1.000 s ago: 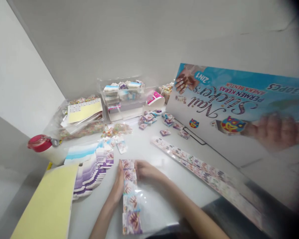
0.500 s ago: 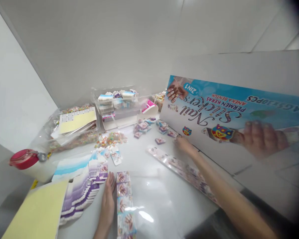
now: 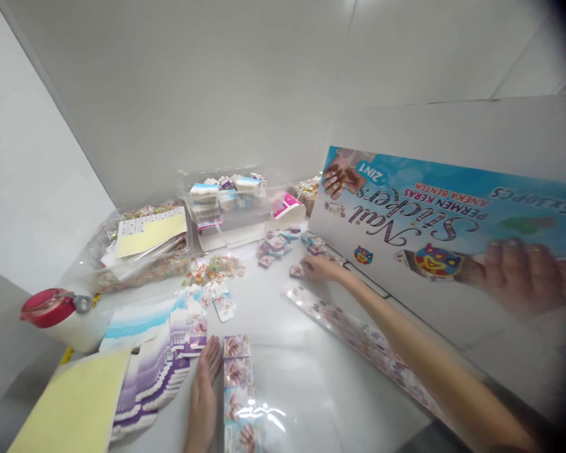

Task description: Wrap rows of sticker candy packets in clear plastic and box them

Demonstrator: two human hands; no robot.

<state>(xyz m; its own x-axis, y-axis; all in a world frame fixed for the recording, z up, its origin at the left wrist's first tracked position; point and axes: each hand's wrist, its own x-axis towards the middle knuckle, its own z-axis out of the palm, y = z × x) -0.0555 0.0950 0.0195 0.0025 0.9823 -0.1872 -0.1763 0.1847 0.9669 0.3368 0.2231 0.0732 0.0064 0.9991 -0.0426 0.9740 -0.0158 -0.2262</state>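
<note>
My left hand (image 3: 204, 393) rests on edge on the white table with its fingers stretched out. Just right of it runs a row of small printed boxes (image 3: 237, 374), end to end under clear film. My right hand (image 3: 321, 267) reaches across to the far side, its fingers bent down beside a small loose box (image 3: 296, 271). Blur hides whether they grip it. More loose small boxes (image 3: 276, 244) lie in a heap beyond. A long clear-wrapped strip (image 3: 344, 327) of the same boxes lies under my right forearm.
A large printed carton (image 3: 396, 220) stands at the right. At the back is a clear bin (image 3: 231, 217) of cards, with bagged candies (image 3: 146, 270) to its left. Fanned cards (image 3: 155, 365), a yellow sheet (image 3: 70, 402) and a red-lidded jar (image 3: 49, 308) occupy the left.
My right hand has moved left from the carton's lower edge to the loose small boxes. My left hand stays beside the row. The view has shifted slightly.
</note>
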